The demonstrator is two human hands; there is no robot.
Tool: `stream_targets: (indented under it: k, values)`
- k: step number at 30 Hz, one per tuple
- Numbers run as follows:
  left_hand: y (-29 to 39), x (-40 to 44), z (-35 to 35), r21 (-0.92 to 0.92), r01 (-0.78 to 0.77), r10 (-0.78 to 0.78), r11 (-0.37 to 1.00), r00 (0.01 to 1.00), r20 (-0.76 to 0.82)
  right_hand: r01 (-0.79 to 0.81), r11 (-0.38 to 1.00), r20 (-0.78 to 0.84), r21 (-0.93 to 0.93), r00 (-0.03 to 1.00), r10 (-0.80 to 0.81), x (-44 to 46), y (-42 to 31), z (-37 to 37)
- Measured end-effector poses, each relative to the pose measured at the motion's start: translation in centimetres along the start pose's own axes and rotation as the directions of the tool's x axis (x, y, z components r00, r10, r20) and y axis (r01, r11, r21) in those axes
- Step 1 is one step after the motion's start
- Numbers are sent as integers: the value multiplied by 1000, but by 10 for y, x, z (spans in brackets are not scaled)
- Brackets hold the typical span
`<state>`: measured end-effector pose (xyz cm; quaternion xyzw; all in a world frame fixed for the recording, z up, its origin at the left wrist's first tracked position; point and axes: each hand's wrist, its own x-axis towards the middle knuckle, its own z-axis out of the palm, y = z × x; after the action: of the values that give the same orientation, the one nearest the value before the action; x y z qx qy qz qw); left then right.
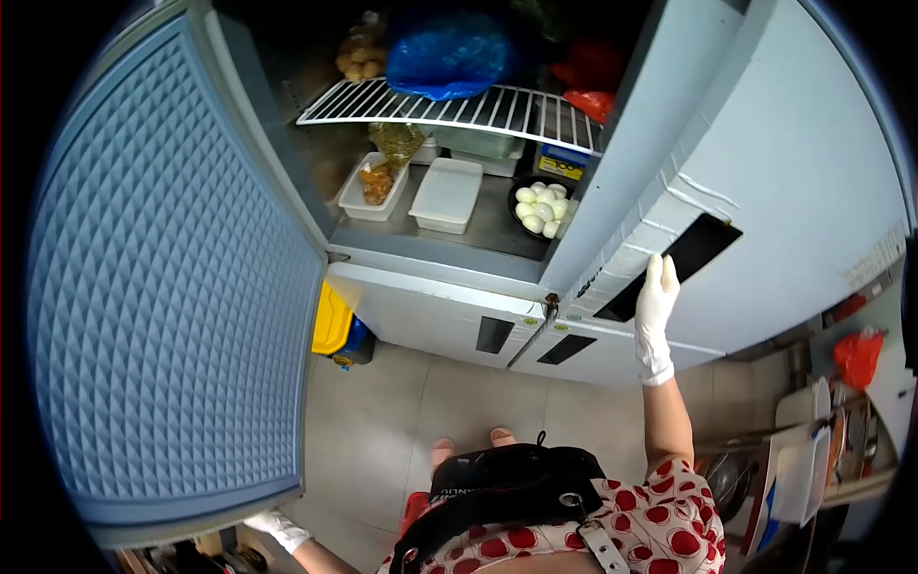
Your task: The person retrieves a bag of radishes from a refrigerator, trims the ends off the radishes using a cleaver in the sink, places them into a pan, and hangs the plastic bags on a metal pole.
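My right hand (657, 297), in a white glove, reaches to the dark recessed handle (712, 241) of the closed upper right fridge door; its fingers are held together. At the lower left, my gloved left hand (275, 524) is at the bottom edge of the open, blue, diamond-patterned door (172, 277), its fingertips hidden behind that edge. Inside the open compartment, a lidded white container (448, 194) stands between an open white tub (359, 196) with brown food and a black bowl of white eggs (545, 209).
A wire shelf (459, 110) holds a blue bag (448, 50), a red bag and round brown items. A yellow-lidded bin (331, 320) stands behind the open door. At the right are a rack with trays (798, 469) and a hanging red bag (858, 358). Two closed lower doors face the tiled floor.
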<state>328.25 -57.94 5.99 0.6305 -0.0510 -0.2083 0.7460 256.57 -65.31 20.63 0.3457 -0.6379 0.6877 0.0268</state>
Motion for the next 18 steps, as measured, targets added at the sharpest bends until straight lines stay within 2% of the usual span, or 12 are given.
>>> stream_targets:
  k: [2, 3, 6, 8, 9, 10, 12, 13, 14, 15, 17, 18]
  values:
    - [4, 11, 13, -22, -214, 212, 977, 975, -59, -7, 1000, 9, -12, 1000, 7, -2, 1, 1]
    - [4, 17, 24, 10, -273, 273, 962, 959, -72, -9, 998, -57, 55, 998, 12, -1, 12, 6]
    - [-3, 31, 48, 101, -289, 295, 952, 954, -55, -2, 995, -87, -100, 996, -7, -7, 13, 0]
    - [-14, 40, 63, 152, -262, 268, 953, 963, -17, -15, 995, -207, -98, 978, -5, -37, 3, -12]
    - [-21, 42, 70, 174, -245, 247, 954, 969, 10, -65, 995, -75, -71, 995, 60, -55, -9, -35]
    - [-28, 46, 77, 199, -220, 216, 955, 975, 41, -81, 993, -77, -89, 994, 74, -73, -23, -51]
    - [-44, 49, 89, 256, -158, 135, 954, 985, 106, -72, 997, -192, -28, 979, 66, -110, -48, -75]
    - [-52, 50, 94, 282, -129, 92, 951, 986, 140, -249, 967, -165, -61, 957, 236, -137, -40, -115]
    - [-62, 49, 100, 313, -97, 45, 945, 984, 170, -327, 944, -228, 39, 917, 326, -163, -31, -145]
    - [-71, 49, 104, 344, -69, -4, 937, 979, 206, -240, 961, -317, -136, 930, 187, -185, -25, -166]
    - [-87, 49, 109, 414, -12, -107, 910, 958, 264, -209, 973, -501, 99, 834, 230, -225, -40, -200]
    - [-96, 48, 112, 451, 14, -159, 892, 945, 285, -191, 954, -623, 230, 724, 295, -240, -43, -223]
